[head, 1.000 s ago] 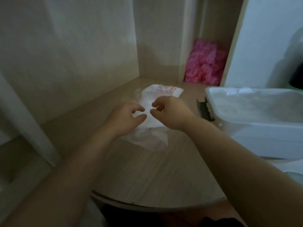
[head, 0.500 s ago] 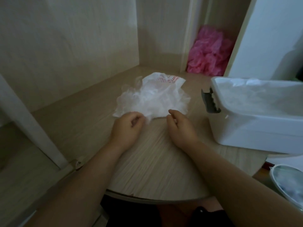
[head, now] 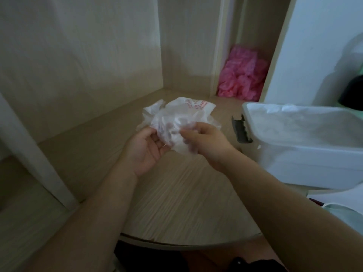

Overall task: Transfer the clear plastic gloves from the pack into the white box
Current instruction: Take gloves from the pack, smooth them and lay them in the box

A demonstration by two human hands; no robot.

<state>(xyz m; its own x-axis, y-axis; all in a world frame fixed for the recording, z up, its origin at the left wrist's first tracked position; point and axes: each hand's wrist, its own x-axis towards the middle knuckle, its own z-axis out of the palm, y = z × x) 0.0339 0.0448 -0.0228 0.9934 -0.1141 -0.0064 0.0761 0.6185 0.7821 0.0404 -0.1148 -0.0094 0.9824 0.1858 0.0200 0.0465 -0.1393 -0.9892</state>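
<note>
A crinkled wad of clear plastic gloves (head: 173, 132) is gripped by the left hand (head: 145, 149) and pinched by the right hand (head: 209, 147) above the round-edged wood-grain table (head: 186, 205), near the open-topped white box (head: 294, 161).

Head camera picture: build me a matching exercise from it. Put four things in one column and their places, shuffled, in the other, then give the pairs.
Things
1. clear gloves
2. white box
3. pink pile
4. grey latch

Places
A. in the narrow alcove at the back
B. held between the left hand and the right hand
C. on the end of the box that faces the hands
D. standing on the table, at the right

Pairs: 1-B, 2-D, 3-A, 4-C
</note>
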